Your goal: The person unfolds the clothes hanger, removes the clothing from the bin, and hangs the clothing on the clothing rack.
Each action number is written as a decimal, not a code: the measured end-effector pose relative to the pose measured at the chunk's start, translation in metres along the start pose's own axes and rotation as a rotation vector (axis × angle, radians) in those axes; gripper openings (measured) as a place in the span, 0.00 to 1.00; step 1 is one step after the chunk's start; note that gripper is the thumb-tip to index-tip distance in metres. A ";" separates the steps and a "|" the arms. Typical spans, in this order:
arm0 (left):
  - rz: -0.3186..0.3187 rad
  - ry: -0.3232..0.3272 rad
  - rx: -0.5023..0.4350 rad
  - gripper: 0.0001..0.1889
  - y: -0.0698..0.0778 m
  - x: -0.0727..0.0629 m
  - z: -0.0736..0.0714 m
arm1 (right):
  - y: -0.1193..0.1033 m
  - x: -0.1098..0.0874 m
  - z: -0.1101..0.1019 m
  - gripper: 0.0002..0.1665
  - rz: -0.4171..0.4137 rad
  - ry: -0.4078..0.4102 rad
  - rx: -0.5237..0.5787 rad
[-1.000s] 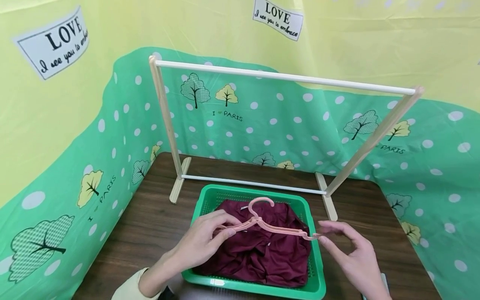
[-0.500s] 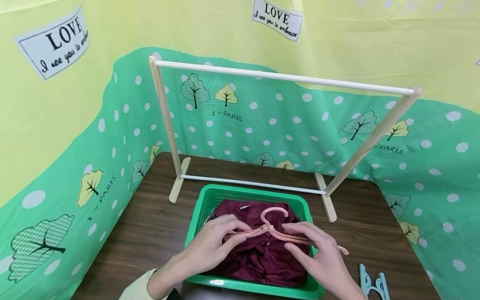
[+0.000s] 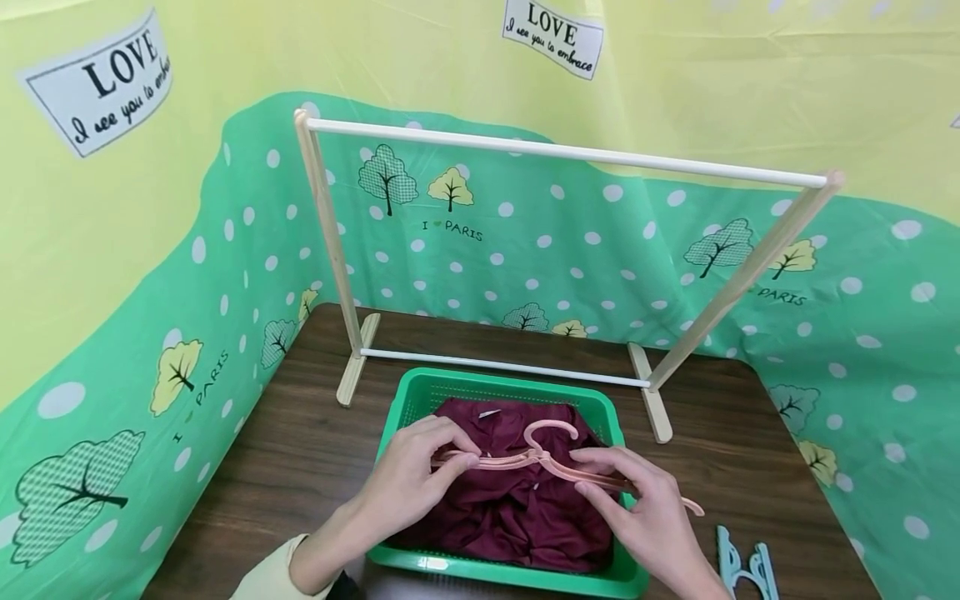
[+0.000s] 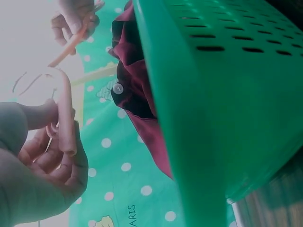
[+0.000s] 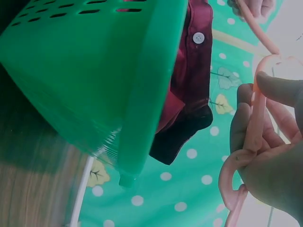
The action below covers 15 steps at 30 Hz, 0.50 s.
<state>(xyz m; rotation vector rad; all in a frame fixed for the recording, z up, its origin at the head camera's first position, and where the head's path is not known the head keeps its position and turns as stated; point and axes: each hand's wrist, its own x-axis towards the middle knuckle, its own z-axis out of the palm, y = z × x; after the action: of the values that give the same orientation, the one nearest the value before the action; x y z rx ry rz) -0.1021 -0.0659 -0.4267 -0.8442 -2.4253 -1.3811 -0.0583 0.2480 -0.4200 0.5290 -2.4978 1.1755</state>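
Observation:
A pink plastic hanger (image 3: 551, 468) is held level over the basket, its hook upward. My left hand (image 3: 420, 467) pinches its left arm between thumb and fingers. Toward the other end, my right hand (image 3: 637, 500) grips the right arm, whose tip pokes out beyond the hand. The right wrist view shows that hand's thumb pressed on the hanger (image 5: 255, 118), with a curled notch near the end. Beneath lies a crumpled maroon garment (image 3: 525, 533) with white buttons, filling the green basket (image 3: 442, 379).
Behind the basket stands a wooden rack with a white top rail (image 3: 562, 152) and a lower rail (image 3: 502, 364). A light blue folding hanger (image 3: 746, 567) lies on the brown table (image 3: 255, 467) at the right. Printed cloth (image 3: 465, 275) surrounds the table.
My right hand has moved left from the hanger's far end to nearer its middle. The hanger has lowered and shifted right a little, and the blue hanger has come into view.

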 end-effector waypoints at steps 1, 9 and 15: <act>-0.008 0.012 -0.008 0.05 0.000 0.000 0.000 | 0.000 0.000 0.000 0.27 0.003 -0.001 -0.002; -0.041 0.071 -0.082 0.04 -0.001 -0.001 -0.002 | 0.002 0.000 -0.001 0.25 0.042 -0.003 -0.015; -0.099 0.182 -0.138 0.05 -0.008 -0.002 -0.014 | 0.005 -0.004 -0.006 0.27 0.042 0.049 0.024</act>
<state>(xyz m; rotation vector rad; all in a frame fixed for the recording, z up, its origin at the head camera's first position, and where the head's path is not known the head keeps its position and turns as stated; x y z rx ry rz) -0.1065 -0.0820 -0.4259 -0.6045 -2.2832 -1.6011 -0.0568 0.2561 -0.4217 0.4502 -2.4673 1.2203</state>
